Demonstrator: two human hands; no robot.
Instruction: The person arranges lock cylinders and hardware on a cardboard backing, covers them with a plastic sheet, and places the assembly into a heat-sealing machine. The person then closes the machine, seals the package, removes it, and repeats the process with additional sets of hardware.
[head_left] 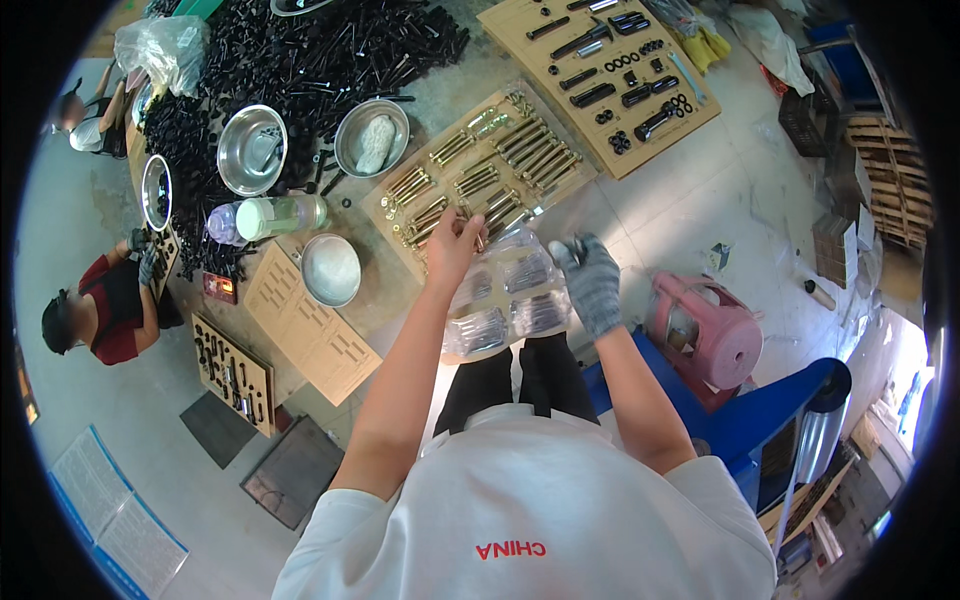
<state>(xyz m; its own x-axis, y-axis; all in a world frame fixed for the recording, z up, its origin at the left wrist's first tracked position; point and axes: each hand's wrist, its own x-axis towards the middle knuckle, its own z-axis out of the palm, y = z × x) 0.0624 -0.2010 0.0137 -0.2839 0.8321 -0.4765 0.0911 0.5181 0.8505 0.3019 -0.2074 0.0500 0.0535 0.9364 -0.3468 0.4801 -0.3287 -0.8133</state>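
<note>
My left hand (455,245), bare, pinches what looks like a gold-coloured bolt (481,239) at the near edge of a cardboard sheet (385,215). Rows of gold bolts (525,145) and small hardware lie on that sheet. Just below the hand, a clear plastic blister pack (507,288) with several pockets of metal pieces reaches over the table edge above my legs. My right hand (592,285), in a grey glove, is to the right of the pack with its fingers curled. Something dark shows at its fingertips, too small to name.
Black bolts (290,60) are heaped at the back left, near metal bowls (252,150) and a bottle (280,215). A board of black hardware (610,80) lies at the far right. A pink stool (705,335) stands right of me. Another person (110,310) works at the left.
</note>
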